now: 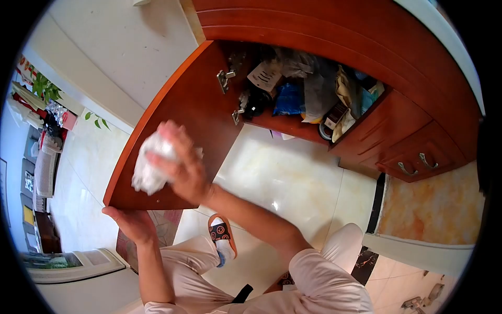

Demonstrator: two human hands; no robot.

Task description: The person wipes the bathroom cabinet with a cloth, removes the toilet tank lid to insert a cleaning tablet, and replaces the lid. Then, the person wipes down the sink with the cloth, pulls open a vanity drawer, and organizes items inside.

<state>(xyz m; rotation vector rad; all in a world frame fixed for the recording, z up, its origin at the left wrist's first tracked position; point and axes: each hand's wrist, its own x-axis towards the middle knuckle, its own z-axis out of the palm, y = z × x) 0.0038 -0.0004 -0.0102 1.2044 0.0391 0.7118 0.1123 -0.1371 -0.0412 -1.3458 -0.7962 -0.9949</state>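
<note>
A red-brown cabinet door (204, 115) stands swung open, its inner face toward me. My right hand (183, 167) presses a crumpled white cloth (151, 162) against that inner face; the hand is slightly blurred. At the door's lower outer corner, my left hand (133, 224) touches the edge from below, its palm turned up and its fingers partly hidden by the door. Two metal hinges (225, 79) join the door to the cabinet.
Inside the cabinet lie a blue packet (288, 99), a white label card (265, 76), plastic bags (320, 94) and a dark box (335, 115). Closed doors with metal handles (429, 160) are at the right. A green plant (44, 88) and a sofa (46, 167) show at the left.
</note>
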